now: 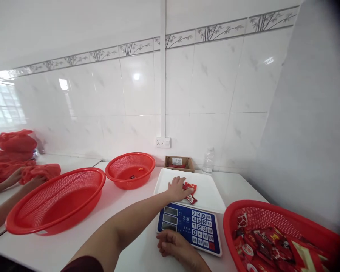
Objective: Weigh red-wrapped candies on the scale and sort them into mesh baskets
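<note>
My left hand (178, 189) reaches over the white weighing pan (208, 189) of a digital scale, palm down. Its fingers and thumb close over a few small red packets (190, 199), which stick out on its right side. How many packets lie beneath the palm is hidden. My right hand (179, 247) rests at the front edge of the scale's blue keypad panel (188, 226). Its fingers are loosely curled, apart from the thumb, with nothing visible in them. To its right stands a red basket (229, 226) filled with red snack packets (268, 245).
Two red baskets, one large (98, 177) and one smaller (132, 185), stand on the left. Behind the pan are a cardboard box (190, 164) and a clear plastic bottle (208, 160). At far left, another person's hands (35, 183) touch red mesh bags (15, 145).
</note>
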`<state>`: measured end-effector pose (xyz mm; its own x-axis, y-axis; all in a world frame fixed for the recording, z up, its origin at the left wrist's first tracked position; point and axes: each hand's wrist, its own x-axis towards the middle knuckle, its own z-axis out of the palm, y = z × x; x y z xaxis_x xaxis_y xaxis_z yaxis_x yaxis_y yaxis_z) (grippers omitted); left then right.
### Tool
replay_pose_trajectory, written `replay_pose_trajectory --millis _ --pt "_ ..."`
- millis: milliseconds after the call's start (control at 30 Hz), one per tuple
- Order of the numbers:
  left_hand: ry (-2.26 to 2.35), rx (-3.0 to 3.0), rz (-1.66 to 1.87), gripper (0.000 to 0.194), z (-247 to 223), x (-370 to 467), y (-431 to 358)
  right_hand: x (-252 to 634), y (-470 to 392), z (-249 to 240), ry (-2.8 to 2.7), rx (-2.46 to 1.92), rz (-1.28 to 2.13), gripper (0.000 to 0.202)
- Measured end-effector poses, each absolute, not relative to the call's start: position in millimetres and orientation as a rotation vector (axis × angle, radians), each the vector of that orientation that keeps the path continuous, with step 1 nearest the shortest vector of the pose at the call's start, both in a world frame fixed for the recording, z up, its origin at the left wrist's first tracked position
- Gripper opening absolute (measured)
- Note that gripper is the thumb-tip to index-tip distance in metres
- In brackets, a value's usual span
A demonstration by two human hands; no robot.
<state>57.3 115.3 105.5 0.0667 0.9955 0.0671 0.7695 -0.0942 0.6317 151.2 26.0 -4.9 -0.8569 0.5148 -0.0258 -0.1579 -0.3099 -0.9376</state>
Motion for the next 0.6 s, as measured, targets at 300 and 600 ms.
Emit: replay_pose_trajectory --millis 300,600 --pt "1.819 2.32 0.31 0.065 102 75 125 152 30 -11 -1.628 -0.433 2.225 0.047" --pt "1.916 2.387 0.439 0.035 100 66 132 151 34 -24 -1.64 -0.481 2.22 0.05"
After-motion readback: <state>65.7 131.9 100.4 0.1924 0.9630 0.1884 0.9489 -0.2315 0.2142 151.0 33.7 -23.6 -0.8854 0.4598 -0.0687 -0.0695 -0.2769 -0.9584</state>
